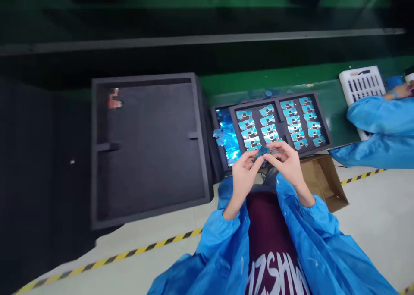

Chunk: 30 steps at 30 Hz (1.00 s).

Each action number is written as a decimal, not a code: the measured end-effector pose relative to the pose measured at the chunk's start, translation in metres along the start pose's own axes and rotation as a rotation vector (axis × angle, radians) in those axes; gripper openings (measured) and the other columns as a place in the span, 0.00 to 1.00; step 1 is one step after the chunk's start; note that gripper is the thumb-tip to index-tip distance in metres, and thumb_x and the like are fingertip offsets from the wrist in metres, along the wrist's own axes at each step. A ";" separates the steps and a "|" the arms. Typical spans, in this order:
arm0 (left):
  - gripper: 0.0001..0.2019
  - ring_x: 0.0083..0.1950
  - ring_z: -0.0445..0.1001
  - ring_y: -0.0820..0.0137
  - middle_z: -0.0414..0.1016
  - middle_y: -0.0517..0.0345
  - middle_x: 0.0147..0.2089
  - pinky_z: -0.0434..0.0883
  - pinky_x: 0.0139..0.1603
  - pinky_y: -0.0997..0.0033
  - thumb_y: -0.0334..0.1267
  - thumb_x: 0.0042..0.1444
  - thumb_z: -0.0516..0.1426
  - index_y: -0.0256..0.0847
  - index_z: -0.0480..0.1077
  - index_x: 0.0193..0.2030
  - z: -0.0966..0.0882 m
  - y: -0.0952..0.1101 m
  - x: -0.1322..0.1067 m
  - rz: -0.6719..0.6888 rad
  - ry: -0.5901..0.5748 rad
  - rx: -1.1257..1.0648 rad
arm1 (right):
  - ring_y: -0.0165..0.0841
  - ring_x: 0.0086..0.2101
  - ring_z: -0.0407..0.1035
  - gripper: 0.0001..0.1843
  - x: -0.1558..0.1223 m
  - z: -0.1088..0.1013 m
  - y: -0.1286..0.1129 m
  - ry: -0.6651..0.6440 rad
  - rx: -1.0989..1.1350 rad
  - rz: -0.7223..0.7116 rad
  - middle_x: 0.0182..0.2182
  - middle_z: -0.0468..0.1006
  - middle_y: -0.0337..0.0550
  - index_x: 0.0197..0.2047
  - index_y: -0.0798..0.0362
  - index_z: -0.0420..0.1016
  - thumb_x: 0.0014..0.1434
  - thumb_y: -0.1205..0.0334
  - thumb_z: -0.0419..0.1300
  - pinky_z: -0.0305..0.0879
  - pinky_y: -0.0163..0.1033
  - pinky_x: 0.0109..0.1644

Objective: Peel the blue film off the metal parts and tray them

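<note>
The left hand (pixel 246 178) and right hand (pixel 286 167) are pinching a blue piece (pixel 262 152). A foam tray (pixel 323 131) is lying ahead on the green bench (pixel 258 81)

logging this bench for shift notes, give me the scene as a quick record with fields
left hand: holding a small blue-filmed part
right hand: holding the same part
under hands: black foam tray with rows of blue-filmed parts
to the left: larger black foam tray
to the right: cardboard box, white plastic crate
nearby: co-worker in blue smock
</note>
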<state>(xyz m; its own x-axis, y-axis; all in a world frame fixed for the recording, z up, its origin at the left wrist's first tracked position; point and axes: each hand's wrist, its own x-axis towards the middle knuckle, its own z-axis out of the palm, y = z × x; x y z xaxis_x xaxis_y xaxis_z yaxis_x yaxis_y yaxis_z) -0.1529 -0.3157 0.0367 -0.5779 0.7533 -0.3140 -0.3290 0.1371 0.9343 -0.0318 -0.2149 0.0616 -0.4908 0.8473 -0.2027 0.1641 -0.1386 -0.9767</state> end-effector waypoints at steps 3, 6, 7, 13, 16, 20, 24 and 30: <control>0.14 0.47 0.86 0.62 0.86 0.52 0.44 0.84 0.51 0.65 0.49 0.61 0.71 0.40 0.83 0.44 -0.003 -0.024 0.007 0.126 0.048 0.068 | 0.34 0.35 0.80 0.20 0.005 0.001 0.027 0.000 -0.012 -0.046 0.40 0.85 0.43 0.42 0.49 0.83 0.60 0.42 0.77 0.83 0.40 0.42; 0.12 0.48 0.86 0.63 0.86 0.52 0.47 0.83 0.52 0.66 0.47 0.64 0.69 0.42 0.85 0.47 -0.009 -0.043 0.006 0.256 0.045 0.133 | 0.36 0.37 0.82 0.13 0.003 0.003 0.051 -0.008 -0.061 -0.216 0.40 0.86 0.43 0.43 0.48 0.84 0.68 0.48 0.72 0.83 0.40 0.44; 0.11 0.48 0.85 0.63 0.86 0.52 0.47 0.83 0.52 0.66 0.47 0.65 0.69 0.42 0.85 0.48 -0.012 -0.049 0.003 0.283 0.035 0.142 | 0.36 0.38 0.82 0.11 0.000 0.004 0.058 -0.006 -0.089 -0.288 0.41 0.86 0.43 0.44 0.48 0.84 0.70 0.49 0.70 0.83 0.41 0.44; 0.12 0.45 0.87 0.61 0.87 0.53 0.44 0.85 0.50 0.64 0.47 0.62 0.71 0.42 0.86 0.46 -0.027 -0.068 -0.032 0.250 0.057 0.090 | 0.36 0.34 0.78 0.14 -0.029 0.011 0.081 0.044 -0.328 -0.625 0.35 0.84 0.42 0.39 0.48 0.82 0.78 0.58 0.59 0.79 0.43 0.43; 0.15 0.44 0.88 0.60 0.88 0.52 0.42 0.86 0.50 0.62 0.48 0.60 0.73 0.41 0.85 0.48 -0.032 -0.069 -0.048 0.200 0.075 0.033 | 0.38 0.42 0.80 0.11 -0.041 0.011 0.080 0.009 -0.438 -0.748 0.41 0.86 0.44 0.49 0.47 0.84 0.79 0.61 0.58 0.80 0.46 0.48; 0.17 0.45 0.89 0.59 0.88 0.51 0.43 0.87 0.52 0.59 0.49 0.58 0.74 0.41 0.86 0.49 -0.041 -0.067 -0.059 0.191 0.036 -0.005 | 0.43 0.48 0.79 0.10 -0.048 0.012 0.074 0.088 -0.595 -0.922 0.47 0.85 0.46 0.54 0.41 0.86 0.74 0.62 0.66 0.80 0.51 0.52; 0.19 0.49 0.88 0.56 0.88 0.50 0.52 0.89 0.44 0.60 0.50 0.58 0.74 0.44 0.87 0.52 -0.049 -0.066 -0.064 0.125 -0.040 -0.075 | 0.41 0.44 0.78 0.09 -0.051 0.014 0.073 0.112 -0.577 -1.019 0.42 0.84 0.44 0.51 0.41 0.87 0.72 0.65 0.68 0.80 0.50 0.48; 0.24 0.43 0.87 0.61 0.87 0.48 0.58 0.90 0.43 0.56 0.51 0.53 0.77 0.44 0.87 0.53 -0.052 -0.070 -0.063 -0.018 -0.080 -0.238 | 0.42 0.45 0.80 0.13 -0.051 0.003 0.095 0.052 -0.642 -1.084 0.46 0.88 0.44 0.56 0.38 0.86 0.72 0.63 0.70 0.82 0.50 0.52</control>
<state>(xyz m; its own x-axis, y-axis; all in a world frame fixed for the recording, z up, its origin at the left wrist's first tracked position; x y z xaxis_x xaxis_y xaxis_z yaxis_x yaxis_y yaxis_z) -0.1321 -0.4062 -0.0181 -0.5126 0.8019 -0.3069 -0.5104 0.0028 0.8599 0.0064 -0.2724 -0.0209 -0.6019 0.3907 0.6965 0.0915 0.9001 -0.4259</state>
